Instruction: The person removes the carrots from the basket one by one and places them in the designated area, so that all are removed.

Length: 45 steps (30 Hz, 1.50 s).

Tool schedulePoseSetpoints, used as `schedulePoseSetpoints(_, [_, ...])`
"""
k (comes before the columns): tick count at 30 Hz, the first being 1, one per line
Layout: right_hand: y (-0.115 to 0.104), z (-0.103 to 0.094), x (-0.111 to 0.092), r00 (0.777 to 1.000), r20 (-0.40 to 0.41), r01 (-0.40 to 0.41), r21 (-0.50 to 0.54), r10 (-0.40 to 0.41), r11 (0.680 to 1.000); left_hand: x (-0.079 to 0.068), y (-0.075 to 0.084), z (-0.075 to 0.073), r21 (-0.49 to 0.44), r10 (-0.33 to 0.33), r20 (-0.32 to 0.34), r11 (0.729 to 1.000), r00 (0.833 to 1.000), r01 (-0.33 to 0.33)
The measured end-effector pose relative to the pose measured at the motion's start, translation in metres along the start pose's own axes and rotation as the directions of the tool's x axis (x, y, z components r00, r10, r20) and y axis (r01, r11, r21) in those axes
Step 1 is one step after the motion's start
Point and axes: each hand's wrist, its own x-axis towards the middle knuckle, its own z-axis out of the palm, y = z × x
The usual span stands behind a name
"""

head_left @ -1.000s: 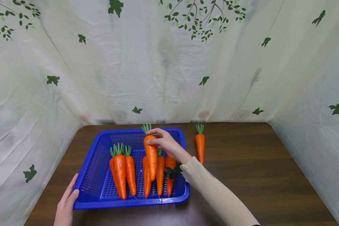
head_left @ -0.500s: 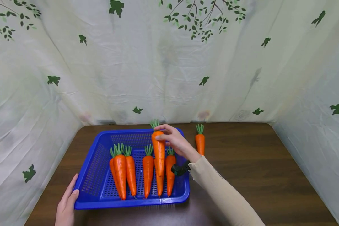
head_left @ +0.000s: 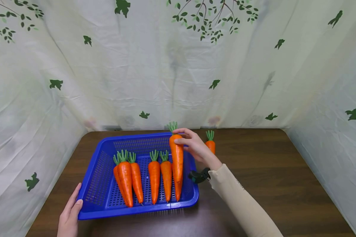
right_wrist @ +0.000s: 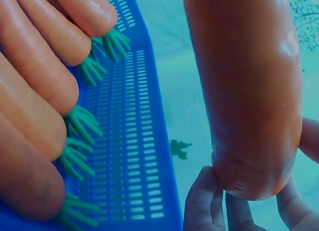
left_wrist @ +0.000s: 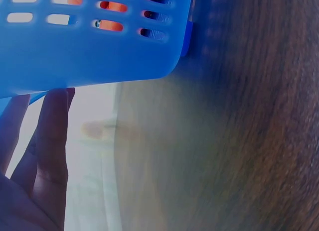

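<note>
Carrying step, looks like: one green-topped orange carrot (head_left: pixel 176 158) is pinched by the right hand (head_left: pixel 194 144), the blue slotted plastic basket (head_left: pixel 130 212) is touched at 8 o'clock by the straight-fingered left hand (head_left: pixel 69 215), steady grip probably needed next.

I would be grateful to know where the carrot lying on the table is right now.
In the head view, the loose carrot lies on the brown table, right of the blue basket, its lower part hidden behind the right arm.
</note>
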Motion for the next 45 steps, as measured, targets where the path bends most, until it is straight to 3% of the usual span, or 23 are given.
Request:
schedulePoseSetpoints(7, [-0.001,-0.007,-0.003,0.999,-0.032,0.000,0.034,0.002,0.999,0.003,-0.003,-0.002,-0.005,0.020,0.009,1.000,1.000,-0.020])
schedulePoseSetpoints(15, [-0.004,-0.015,-0.005,1.000,-0.023,0.017,0.045,-0.016,0.999,0.006,-0.002,-0.004,-0.002,-0.023,0.050,1.000,0.998,0.023])
schedulePoseSetpoints(22, [-0.005,-0.022,-0.009,1.000,-0.018,0.018,0.053,-0.017,0.998,0.007,-0.003,-0.003,-0.031,0.055,0.023,0.998,0.998,-0.055])
schedulePoseSetpoints(33, [-0.005,-0.033,-0.013,1.000,-0.018,0.014,0.048,-0.013,0.999,0.010,-0.005,-0.004,-0.081,0.093,0.026,0.993,0.995,-0.091])
schedulePoseSetpoints(40, [-0.004,-0.041,-0.018,1.000,-0.019,0.015,0.051,-0.014,0.999,0.014,-0.007,-0.005,-0.227,0.177,0.040,0.960,0.983,-0.164])
schedulePoseSetpoints(45, [-0.004,-0.048,-0.021,0.999,-0.025,0.025,0.053,-0.024,0.998,0.015,-0.008,-0.006,-0.266,0.203,0.039,0.946,0.978,-0.186])
